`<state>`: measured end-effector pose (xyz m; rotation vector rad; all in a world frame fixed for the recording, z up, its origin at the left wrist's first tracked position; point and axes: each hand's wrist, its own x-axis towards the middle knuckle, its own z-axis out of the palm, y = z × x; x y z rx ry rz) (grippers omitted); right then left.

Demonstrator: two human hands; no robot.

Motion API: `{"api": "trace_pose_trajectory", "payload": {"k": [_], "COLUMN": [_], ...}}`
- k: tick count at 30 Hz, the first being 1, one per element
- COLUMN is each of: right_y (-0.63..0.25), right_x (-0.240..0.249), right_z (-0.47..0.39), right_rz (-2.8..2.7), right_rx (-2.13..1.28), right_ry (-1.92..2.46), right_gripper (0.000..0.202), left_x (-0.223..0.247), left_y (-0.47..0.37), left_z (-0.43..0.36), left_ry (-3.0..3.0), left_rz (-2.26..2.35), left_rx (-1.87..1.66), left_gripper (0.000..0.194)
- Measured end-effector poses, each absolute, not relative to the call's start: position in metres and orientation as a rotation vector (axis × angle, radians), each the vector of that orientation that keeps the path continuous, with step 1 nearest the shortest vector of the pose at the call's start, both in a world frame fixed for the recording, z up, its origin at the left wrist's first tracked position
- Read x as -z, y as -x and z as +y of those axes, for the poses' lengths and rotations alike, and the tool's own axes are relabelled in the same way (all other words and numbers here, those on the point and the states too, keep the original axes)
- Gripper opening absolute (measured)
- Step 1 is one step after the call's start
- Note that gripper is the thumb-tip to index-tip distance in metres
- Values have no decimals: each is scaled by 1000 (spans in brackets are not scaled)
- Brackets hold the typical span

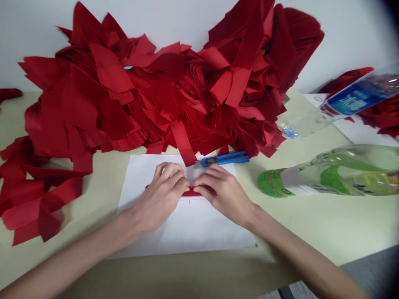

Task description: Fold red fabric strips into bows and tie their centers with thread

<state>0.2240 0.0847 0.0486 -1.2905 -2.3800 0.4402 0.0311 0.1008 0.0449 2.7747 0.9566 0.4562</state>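
A narrow red fabric strip (188, 192) lies across the white paper sheet (187, 232), just above a drawn line with a short tick. My left hand (165, 193) pinches the strip near its middle with closed fingers. From the other side, my right hand (222, 191) has thumb and fingers closed on the same strip, a small gap away from the left fingertips. Parts of the strip are hidden beneath both hands. A blue utility knife (226, 158) rests right behind my right hand, its tip pointing left.
A big heap of red fabric pieces (156, 91) spans the back of the table (296, 232). Loose red strips (40, 191) lie at left. On the right are a green-capped bottle (336, 172) on its side and a clear blue-labelled bottle (349, 99).
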Motion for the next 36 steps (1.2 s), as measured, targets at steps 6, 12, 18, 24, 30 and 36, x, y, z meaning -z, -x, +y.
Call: {"api": "trace_pose_trajectory", "payload": {"k": [6,12,18,24,30,36], "right_y": [-224,-223,-222,-217,-214,-213], "right_x": [-45,-36,-45,-48,-56,-58], "right_z": [51,53,77,83,94,105], "right_rz": [-2526,-2389,-2241,-2142,-2265,-2446], "right_rx": [-85,-620,-913,-951,-969,-900], "right_ry": [1117,1255,1419,1642,1668,1554], "right_gripper": [20,9,10,13,18,19], "left_x": [-35,-30,-46,-47,-48,-42], "left_y": [-21,-27,-34,-40,-43,-40], "left_z": [74,67,87,92,94,97], "left_ry": [-3328,-2683,-2212,-2133,-2241,-2294], "left_rz": [494,910,1162,1282,1348,1271], "left_rx": [-697,-437,-303,-280,-183,-310], "left_gripper": [19,23,25,25,25,24]}}
